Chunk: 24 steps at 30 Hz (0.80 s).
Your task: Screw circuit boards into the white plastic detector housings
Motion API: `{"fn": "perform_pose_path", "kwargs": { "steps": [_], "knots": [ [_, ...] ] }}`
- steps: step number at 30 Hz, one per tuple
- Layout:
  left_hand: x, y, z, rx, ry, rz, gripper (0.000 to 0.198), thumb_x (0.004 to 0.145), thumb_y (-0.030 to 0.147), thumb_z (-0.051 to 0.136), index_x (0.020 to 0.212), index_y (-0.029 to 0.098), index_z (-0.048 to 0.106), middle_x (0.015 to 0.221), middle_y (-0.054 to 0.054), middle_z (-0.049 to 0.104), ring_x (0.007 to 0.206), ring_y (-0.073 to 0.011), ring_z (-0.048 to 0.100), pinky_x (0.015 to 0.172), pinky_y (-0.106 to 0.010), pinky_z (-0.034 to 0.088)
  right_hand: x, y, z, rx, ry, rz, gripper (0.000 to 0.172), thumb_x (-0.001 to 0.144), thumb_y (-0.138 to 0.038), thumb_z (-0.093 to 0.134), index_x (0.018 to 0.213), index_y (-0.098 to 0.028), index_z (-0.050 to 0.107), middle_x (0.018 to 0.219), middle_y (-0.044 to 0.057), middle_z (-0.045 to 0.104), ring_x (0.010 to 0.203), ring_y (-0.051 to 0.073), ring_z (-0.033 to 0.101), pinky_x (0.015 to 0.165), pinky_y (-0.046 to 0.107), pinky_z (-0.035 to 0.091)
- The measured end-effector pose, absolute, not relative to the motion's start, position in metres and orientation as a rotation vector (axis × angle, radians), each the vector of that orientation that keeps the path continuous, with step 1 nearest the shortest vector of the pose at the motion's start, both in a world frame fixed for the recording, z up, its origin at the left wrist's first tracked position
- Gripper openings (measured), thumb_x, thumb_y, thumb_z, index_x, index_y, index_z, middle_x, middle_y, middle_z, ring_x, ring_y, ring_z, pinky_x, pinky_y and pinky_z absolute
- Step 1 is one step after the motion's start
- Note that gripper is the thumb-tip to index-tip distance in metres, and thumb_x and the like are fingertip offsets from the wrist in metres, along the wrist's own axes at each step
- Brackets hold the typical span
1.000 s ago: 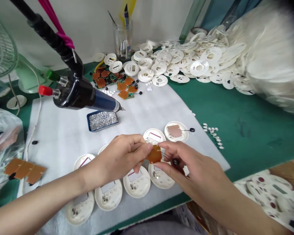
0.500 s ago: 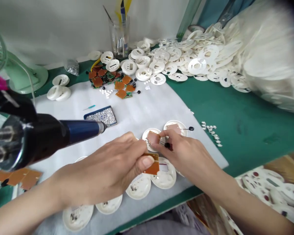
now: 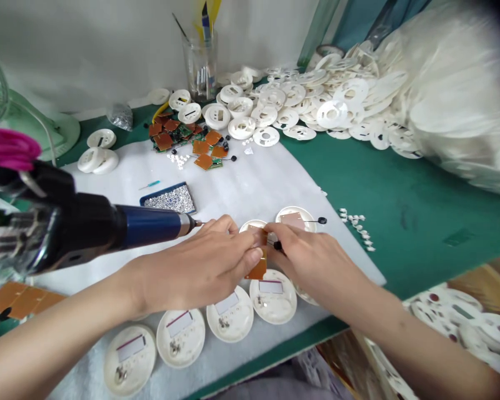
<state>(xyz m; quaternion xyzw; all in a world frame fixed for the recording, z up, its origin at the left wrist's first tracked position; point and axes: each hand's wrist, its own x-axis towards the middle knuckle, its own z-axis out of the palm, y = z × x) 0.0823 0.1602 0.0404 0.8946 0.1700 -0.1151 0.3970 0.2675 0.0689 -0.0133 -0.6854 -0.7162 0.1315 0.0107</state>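
Observation:
My left hand (image 3: 200,264) pinches an orange square circuit board (image 3: 257,270) under its thumb, and its fingertips reach a second orange board (image 3: 257,235). That second board lies over a white round plastic housing (image 3: 248,225), partly hidden by my fingers. My right hand (image 3: 310,258) holds this board's edge and a small black wired part (image 3: 278,245) between its fingertips. A black and blue electric screwdriver (image 3: 150,225) hangs just behind my left knuckles, with its tip close to them.
Several white housings (image 3: 229,314) stand in rows on a white foam sheet (image 3: 250,178), beside a blue tray of screws (image 3: 169,199). Farther back lie loose orange boards (image 3: 170,136) and a large heap of white plastic rings (image 3: 316,105), on a green mat (image 3: 408,205).
The screwdriver has swung from upper left to just beside my left hand. My hands have come together, and the second board has moved from my right hand's grip to rest over the housing.

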Motion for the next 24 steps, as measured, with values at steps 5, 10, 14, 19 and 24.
{"fn": "perform_pose_path", "kwargs": {
  "steps": [5,10,14,19,24],
  "knots": [
    [0.089,0.142,0.034,2.308,0.688,-0.208,0.031,0.104,0.032,0.023,0.101,0.018,0.051,0.081,-0.002,0.05,0.088,-0.0217,0.042,0.082,-0.04,0.038,0.307,0.133,0.003,-1.478,-2.712,0.701,0.02,0.094,-0.036,0.054,0.105,-0.023,0.064,0.098,-0.001,0.063,0.078,0.008,0.056,0.064,0.021,0.031],
    [0.088,0.136,0.024,2.237,0.821,-0.074,0.029,0.103,0.029,0.029,0.093,0.02,0.054,0.076,-0.001,0.055,0.086,-0.0206,0.045,0.083,-0.039,0.041,0.325,0.156,0.007,-1.422,-2.686,0.682,0.024,0.097,-0.029,0.046,0.107,-0.028,0.067,0.104,-0.001,0.06,0.088,0.008,0.058,0.077,0.021,0.043],
    [0.079,0.141,0.025,2.027,0.836,0.197,0.033,0.104,0.036,0.035,0.084,0.02,0.056,0.082,0.0,0.062,0.086,-0.0168,0.052,0.081,-0.032,0.043,0.3,0.11,0.011,-1.469,-2.051,0.604,0.039,0.094,-0.043,0.048,0.127,-0.022,0.052,0.122,0.006,0.055,0.101,0.011,0.06,0.086,0.024,0.052],
    [0.068,0.136,0.033,1.66,0.794,0.075,0.028,0.101,0.038,0.044,0.09,0.02,0.061,0.062,0.004,0.062,0.057,-0.0101,0.055,0.053,-0.021,0.037,0.256,0.068,0.017,-1.392,-1.806,1.343,0.045,0.092,-0.037,0.052,0.133,-0.026,0.036,0.103,-0.001,0.065,0.084,0.004,0.064,0.069,0.014,0.053],
    [0.047,0.126,0.029,1.598,0.893,-0.025,0.029,0.1,0.039,0.044,0.091,0.02,0.063,0.059,0.005,0.063,0.05,-0.0081,0.044,0.048,-0.019,0.032,0.243,0.064,0.008,-1.627,-2.004,1.215,0.032,0.094,-0.044,0.05,0.116,-0.021,0.049,0.078,-0.003,0.062,0.061,0.004,0.054,0.051,0.015,0.036]
  ]
}}
